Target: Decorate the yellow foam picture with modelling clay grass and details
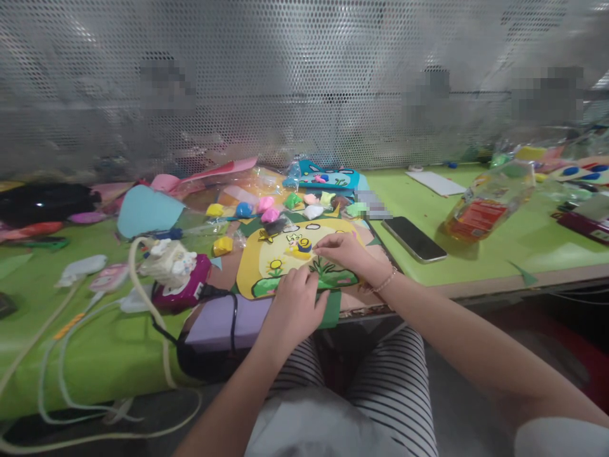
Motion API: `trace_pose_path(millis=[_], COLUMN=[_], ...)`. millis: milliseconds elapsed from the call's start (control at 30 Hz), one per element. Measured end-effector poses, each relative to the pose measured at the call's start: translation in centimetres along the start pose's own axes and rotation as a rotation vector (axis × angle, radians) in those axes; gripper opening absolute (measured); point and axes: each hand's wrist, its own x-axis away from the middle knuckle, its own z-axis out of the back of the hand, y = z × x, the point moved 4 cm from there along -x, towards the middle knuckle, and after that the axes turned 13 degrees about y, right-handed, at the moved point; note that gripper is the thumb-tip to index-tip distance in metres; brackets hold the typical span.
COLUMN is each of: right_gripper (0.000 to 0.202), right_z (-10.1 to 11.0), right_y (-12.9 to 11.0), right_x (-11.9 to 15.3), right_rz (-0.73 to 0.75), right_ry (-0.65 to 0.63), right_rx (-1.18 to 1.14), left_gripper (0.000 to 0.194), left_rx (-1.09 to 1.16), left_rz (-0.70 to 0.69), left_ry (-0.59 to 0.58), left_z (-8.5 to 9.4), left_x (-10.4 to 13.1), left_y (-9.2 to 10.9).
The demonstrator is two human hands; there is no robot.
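Observation:
A yellow picture [247, 270] with green grass, a flower and a small yellow and blue snail-like figure [301, 249] lies before me. My left hand [299, 298] rests on its lower part, fingers apart, holding nothing I can see. The fingertips of my right hand [340, 249] are pinched together at the right side of the figure; what they hold, if anything, is too small to name. Beyond the picture sit soft lumps of clay, among them a pink one [269, 214], a blue one [244, 209] and a yellow one [222, 246].
To the right lie a black phone [415, 239] and a tilted bottle [490, 203] with a red label. At the left are white cables [61, 349], a purple box [188, 289] and a lilac case [214, 320]. A blue picture [328, 178] lies at the back.

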Motion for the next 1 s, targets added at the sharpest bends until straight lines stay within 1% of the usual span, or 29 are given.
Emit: trace_pose_path(millis=[267,567,1000], right_gripper=[0.017,0.016,0.017], right_z=[-0.16,-0.22,-0.34], right_y=[-0.03,0.29,0.39], right_x=[0.09,-0.09,-0.23], right_rz=[-0.008,-0.003,0.019], right_ry=[-0.029,-0.034,-0.043], right_rx=[0.004,-0.001,-0.015], left_gripper=[0.027,0.026,0.026], left_rx=[-0.002,-0.01,-0.031], left_rz=[-0.006,-0.012,-0.012], left_ry=[0.005,0.013,-0.014], left_z=[-0.12,-0.1,0.14], left_x=[-0.04,0.04,-0.07], left_y=[0.01,-0.05,0.09])
